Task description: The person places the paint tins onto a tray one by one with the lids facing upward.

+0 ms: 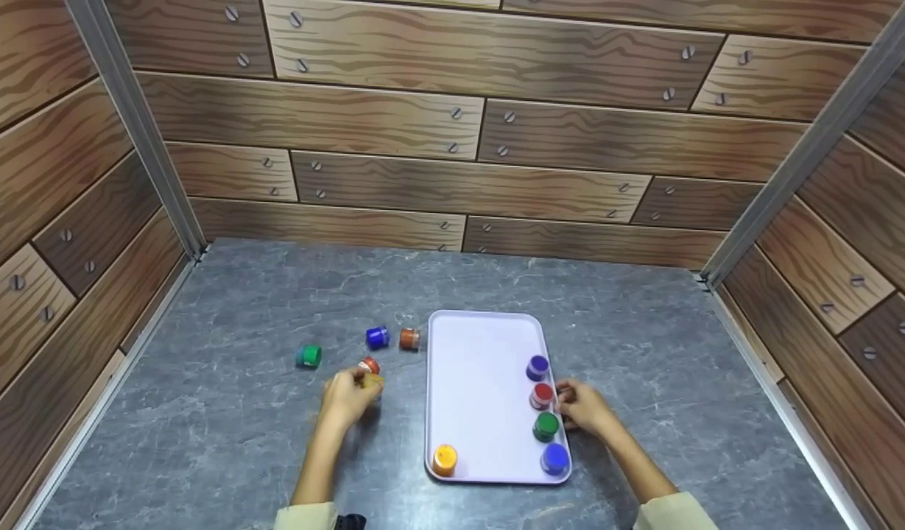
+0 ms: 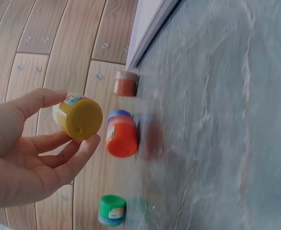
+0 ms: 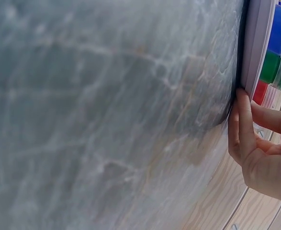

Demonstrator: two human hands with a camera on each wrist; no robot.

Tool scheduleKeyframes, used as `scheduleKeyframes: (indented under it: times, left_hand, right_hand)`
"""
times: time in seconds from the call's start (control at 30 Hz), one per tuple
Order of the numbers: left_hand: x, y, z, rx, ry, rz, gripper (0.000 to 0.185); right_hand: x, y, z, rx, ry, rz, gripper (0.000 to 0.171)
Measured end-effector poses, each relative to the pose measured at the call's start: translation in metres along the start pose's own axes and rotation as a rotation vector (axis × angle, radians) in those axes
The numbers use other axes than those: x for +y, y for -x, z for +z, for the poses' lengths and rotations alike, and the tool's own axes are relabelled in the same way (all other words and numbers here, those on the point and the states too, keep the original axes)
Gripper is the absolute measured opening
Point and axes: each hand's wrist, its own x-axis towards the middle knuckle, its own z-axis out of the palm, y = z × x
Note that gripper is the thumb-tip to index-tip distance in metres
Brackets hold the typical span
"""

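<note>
My left hand (image 1: 353, 389) grips a small yellow-lidded jar (image 2: 79, 118) just above the grey table, left of the lilac tray (image 1: 478, 353); its fingers (image 2: 82, 149) curl round the jar. Beside it lie a red-orange jar (image 2: 122, 140), a blue jar (image 1: 377, 337), a brown jar (image 2: 126, 84) and a green jar (image 2: 112, 210). My right hand (image 1: 579, 403) rests its straight fingers (image 3: 243, 115) against the tray's right rim (image 3: 255, 48), next to the red jar (image 1: 542, 395).
Along the tray's right side stand a purple jar (image 1: 537, 366), the red one, a green jar (image 1: 546, 426) and a blue jar (image 1: 554, 458); an orange-yellow jar (image 1: 445, 459) is at its near left corner. Wood-patterned walls (image 1: 452, 132) enclose the table on three sides.
</note>
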Motion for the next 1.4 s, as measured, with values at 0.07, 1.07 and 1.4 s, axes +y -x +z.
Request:
scheduleKeyframes:
  times: [0.07, 1.07, 1.4]
  left_hand:
    - [0.002, 0.003, 0.004, 0.008, 0.014, 0.015, 0.036]
    - [0.02, 0.019, 0.046, -0.002, 0.1, 0.195, 0.029]
    - [0.025, 0.021, 0.058, -0.087, 0.143, 0.171, 0.026]
  right_hand:
    - [-0.016, 0.004, 0.002, 0.019, 0.036, 0.063, 0.028]
    - [-0.019, 0.005, 0.004, 0.055, 0.041, 0.115, 0.027]
    - [-0.034, 0.009, 0.007, 0.086, 0.095, 0.159, 0.026]
